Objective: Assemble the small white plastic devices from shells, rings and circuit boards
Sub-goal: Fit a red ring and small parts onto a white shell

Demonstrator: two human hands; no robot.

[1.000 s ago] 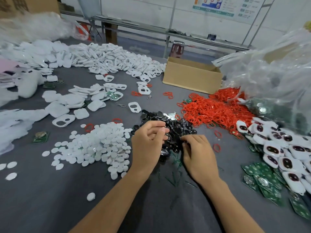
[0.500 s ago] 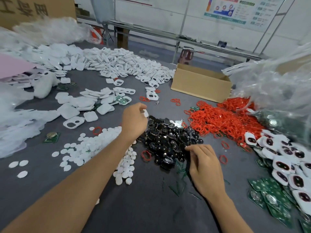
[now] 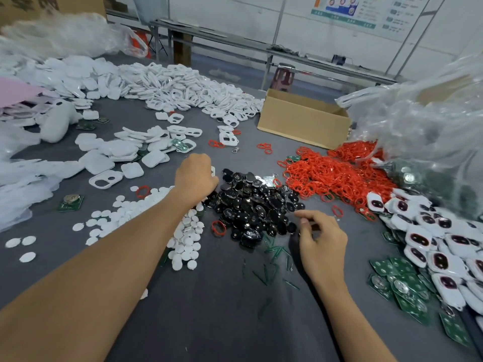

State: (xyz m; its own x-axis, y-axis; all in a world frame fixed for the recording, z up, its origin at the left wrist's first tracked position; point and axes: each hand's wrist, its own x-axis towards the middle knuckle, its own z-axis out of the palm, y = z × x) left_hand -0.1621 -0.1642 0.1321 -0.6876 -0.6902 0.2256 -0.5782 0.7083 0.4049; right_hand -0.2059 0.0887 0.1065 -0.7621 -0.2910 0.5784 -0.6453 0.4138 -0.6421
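White shell (image 3: 213, 170) gripped under curled fingers of left hand (image 3: 196, 178), mid-surface (image 3: 222, 309), touching far left edge of black oval pieces pile (image 3: 251, 207). Right hand (image 3: 322, 241) at pile's near right side, fingers curled; held item, cannot tell. White discs (image 3: 183, 239) beneath left forearm. Red rings (image 3: 334, 176) just right of pile. Assembled devices (image 3: 431, 244), green circuit boards (image 3: 402, 286) along right edge.

Cardboard box (image 3: 300, 124): open-topped, I see it upper centre.
Clear plastic bag (image 3: 431, 126): crumpled, filling my right edge.
Wall poster (image 3: 350, 11): top right.
Stool (image 3: 283, 78): reddish, behind the box.
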